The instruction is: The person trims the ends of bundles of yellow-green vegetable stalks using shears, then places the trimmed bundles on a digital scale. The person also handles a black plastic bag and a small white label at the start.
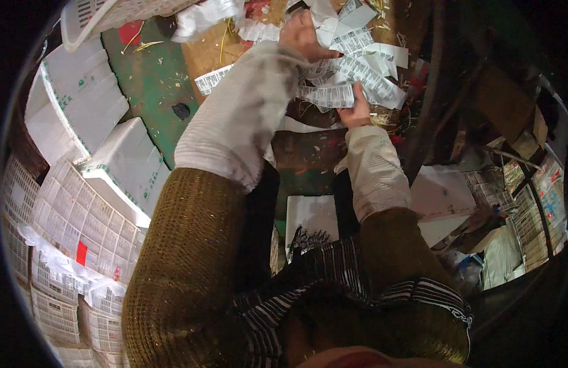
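Observation:
My left hand is over a heap of printed paper labels on a brown board. Its thumb is spread away from the fingers, and nothing shows in its grasp. Just below and to the right, my right hand pinches the end of a label strip between its thumb and fingers. The strip curves leftward under the left wrist, bearing rows of small print. Another piece of label strip lies left of my left sleeve. Both forearms wear pale sleeve covers.
White foam boxes line the left side, with stacked white plastic crates behind them. A light plastic basket juts in at upper left. On the green surface lies a small black object. Yellow ties and scraps are scattered about.

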The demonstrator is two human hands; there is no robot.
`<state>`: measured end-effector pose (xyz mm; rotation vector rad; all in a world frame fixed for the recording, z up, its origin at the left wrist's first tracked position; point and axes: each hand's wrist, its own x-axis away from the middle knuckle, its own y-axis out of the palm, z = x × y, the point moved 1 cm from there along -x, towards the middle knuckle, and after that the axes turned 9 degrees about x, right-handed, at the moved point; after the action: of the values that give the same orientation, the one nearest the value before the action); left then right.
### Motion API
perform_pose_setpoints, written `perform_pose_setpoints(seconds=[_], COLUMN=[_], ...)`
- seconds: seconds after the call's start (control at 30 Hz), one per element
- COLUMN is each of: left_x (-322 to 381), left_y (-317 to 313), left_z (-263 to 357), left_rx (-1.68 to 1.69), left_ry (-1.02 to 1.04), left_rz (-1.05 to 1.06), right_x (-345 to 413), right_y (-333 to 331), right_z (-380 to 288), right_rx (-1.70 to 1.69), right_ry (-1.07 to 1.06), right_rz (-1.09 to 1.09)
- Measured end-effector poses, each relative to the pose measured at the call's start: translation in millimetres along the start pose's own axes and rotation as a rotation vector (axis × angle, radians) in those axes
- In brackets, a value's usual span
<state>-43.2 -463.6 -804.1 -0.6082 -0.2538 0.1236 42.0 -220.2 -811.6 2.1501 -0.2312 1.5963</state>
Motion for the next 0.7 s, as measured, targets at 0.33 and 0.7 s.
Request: perform_pose_setpoints(seconds=[0.33,0.7], left_x=[39.8,-18.4], left_y=[1.3,-405.0], left_z=[-20.6,143.2], left_rx=[0.127,-0.535], left_ry=[-0.388,0.556], left_rz=[-0.645,-0.582], right_x=[-15.7,-1.1], right_y=[122.6,111.9], right_z=[-41.5,-83.3], right_rx=[1.696,1.832], right_ry=[-0.694,-0.423], right_rz=[0.233,0.443])
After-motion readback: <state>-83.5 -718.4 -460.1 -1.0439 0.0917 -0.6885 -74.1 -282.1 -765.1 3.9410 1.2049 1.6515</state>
